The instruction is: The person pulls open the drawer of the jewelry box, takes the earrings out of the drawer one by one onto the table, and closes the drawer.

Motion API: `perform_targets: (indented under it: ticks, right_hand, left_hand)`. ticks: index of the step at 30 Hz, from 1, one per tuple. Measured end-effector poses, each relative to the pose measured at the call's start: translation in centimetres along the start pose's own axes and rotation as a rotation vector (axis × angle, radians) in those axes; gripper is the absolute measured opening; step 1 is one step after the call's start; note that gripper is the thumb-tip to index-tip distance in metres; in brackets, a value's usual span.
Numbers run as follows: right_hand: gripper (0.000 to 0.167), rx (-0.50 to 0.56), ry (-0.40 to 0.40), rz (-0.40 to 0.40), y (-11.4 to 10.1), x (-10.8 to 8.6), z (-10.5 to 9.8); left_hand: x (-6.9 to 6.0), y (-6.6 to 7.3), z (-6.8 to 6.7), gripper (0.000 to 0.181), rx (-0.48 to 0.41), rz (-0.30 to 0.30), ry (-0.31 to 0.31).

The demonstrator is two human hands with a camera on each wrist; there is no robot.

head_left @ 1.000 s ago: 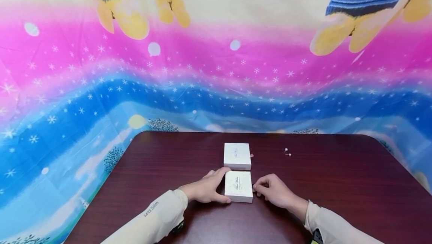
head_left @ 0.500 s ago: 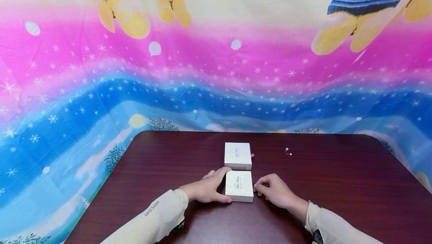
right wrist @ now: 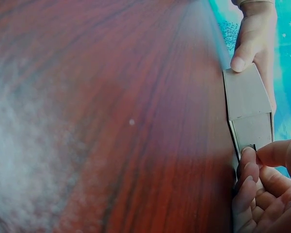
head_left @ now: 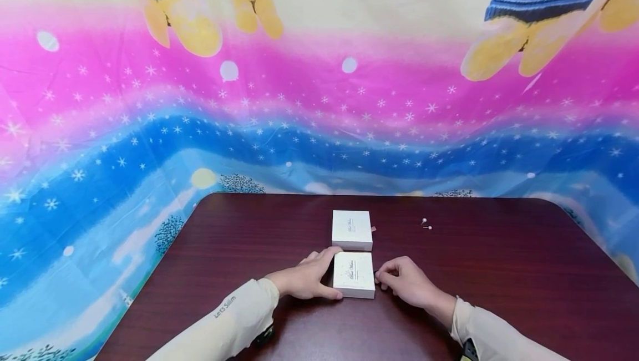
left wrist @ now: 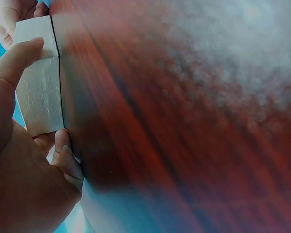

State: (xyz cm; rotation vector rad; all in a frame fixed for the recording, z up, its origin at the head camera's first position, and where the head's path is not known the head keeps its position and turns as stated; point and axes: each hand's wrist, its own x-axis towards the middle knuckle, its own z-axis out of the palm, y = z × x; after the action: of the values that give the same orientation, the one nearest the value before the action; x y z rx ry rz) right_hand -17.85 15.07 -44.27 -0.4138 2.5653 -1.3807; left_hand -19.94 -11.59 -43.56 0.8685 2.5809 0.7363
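Note:
A small white drawer-style gift box point(head_left: 353, 274) with dark lettering on its lid lies flat on the table. My left hand point(head_left: 307, 279) grips it from the left, thumb on the near side and fingers at the far corner. In the left wrist view, the thumb presses the white box's side point(left wrist: 41, 94). On the box's right, my right hand point(head_left: 406, 283) pinches a small dark pull tab point(right wrist: 253, 146) between thumb and index finger. Most of that tab is hidden by the fingertips. The other fingers of the right hand are curled.
Just behind stands a second white box point(head_left: 351, 228) with a pink tab point(head_left: 373, 229) on its right side. Two pearl-like stud earrings point(head_left: 427, 228) lie farther right on the dark red wooden table point(head_left: 499, 261). A printed curtain point(head_left: 319, 100) hangs behind the table.

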Motion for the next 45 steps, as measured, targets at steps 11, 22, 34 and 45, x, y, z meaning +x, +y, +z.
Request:
perform_targets:
  ticks: [11,22,34,45]
  right_hand:
    - [0.019,-0.003,0.003,0.001,-0.03,0.12,-0.06]
    - [0.019,0.037,-0.011,0.031,0.20,-0.07,-0.05]
    - [0.019,0.052,-0.014,0.028,0.20,-0.09,-0.09]
    - [0.019,0.046,0.004,0.022,0.11,-0.12,-0.09]
  left_hand:
    - [0.08,-0.13,-0.14,0.090,-0.004,0.006,-0.003]
    - [0.05,-0.19,0.06,0.089,-0.006,-0.002,-0.005]
    - [0.00,-0.08,0.06,0.089,-0.002,-0.008,-0.008]
    - [-0.04,0.01,-0.06,0.088,-0.005,-0.010,-0.007]
